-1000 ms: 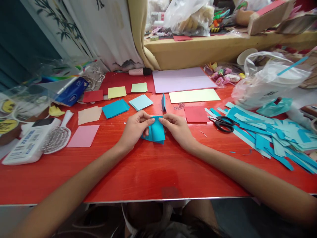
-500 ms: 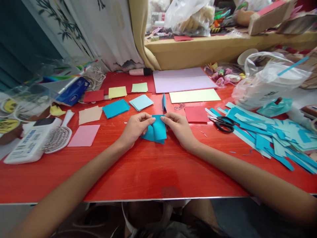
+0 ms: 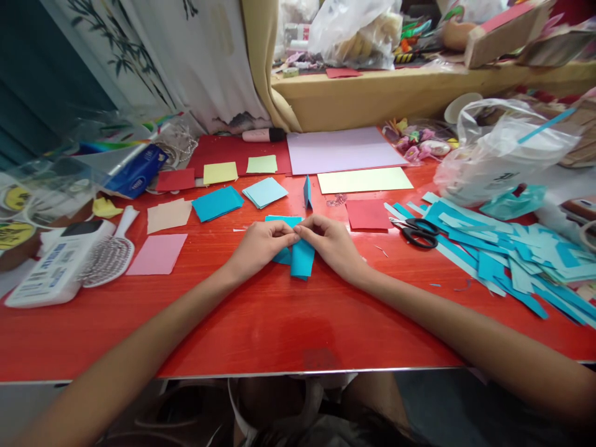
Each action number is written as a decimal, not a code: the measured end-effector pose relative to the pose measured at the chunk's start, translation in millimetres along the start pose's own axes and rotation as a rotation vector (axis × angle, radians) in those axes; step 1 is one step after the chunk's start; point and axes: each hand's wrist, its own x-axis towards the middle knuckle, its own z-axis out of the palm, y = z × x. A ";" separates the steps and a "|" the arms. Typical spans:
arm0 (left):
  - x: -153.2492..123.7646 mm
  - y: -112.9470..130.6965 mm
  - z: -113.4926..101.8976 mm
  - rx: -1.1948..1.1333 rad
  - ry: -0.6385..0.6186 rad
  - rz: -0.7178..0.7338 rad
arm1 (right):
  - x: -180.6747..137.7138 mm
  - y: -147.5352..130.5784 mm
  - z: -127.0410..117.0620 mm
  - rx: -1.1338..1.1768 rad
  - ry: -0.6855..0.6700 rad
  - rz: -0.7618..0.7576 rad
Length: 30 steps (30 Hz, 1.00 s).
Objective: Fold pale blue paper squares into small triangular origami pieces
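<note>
A blue piece of paper (image 3: 302,257), bent over on itself, is pinched between my two hands above the red table. My left hand (image 3: 261,243) is closed on its upper left edge, fingertips almost meeting those of the other hand. My right hand (image 3: 333,243) grips its upper right corner. Another blue sheet (image 3: 283,220) shows behind my left fingers, lying on the table. Just beyond my fingertips stands a small folded blue paper (image 3: 308,192). Left of it lie a light blue paper stack (image 3: 266,192) and a darker blue stack (image 3: 217,203).
Black-handled scissors (image 3: 419,233) and a heap of blue paper strips (image 3: 516,248) lie to the right, below a plastic bag (image 3: 503,152). On the left are a hairbrush (image 3: 109,257), a white bottle (image 3: 60,267) and a pink paper square (image 3: 157,254). A lilac sheet (image 3: 342,150) lies at the back.
My hands have come together, my left fingertips moving right to meet my right ones. The held blue paper has gone from spread flat to folded over, looking narrower.
</note>
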 end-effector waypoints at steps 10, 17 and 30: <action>0.7 2.3 -1.9 0.064 -0.028 0.007 | 2.9 3.5 -0.2 0.070 0.129 0.074; 2.2 -1.0 -5.2 0.096 -0.023 0.017 | 6.0 8.2 -1.6 0.103 0.264 0.084; 4.7 3.8 -13.1 0.121 -0.023 0.016 | 11.6 16.7 -4.0 0.109 0.395 0.121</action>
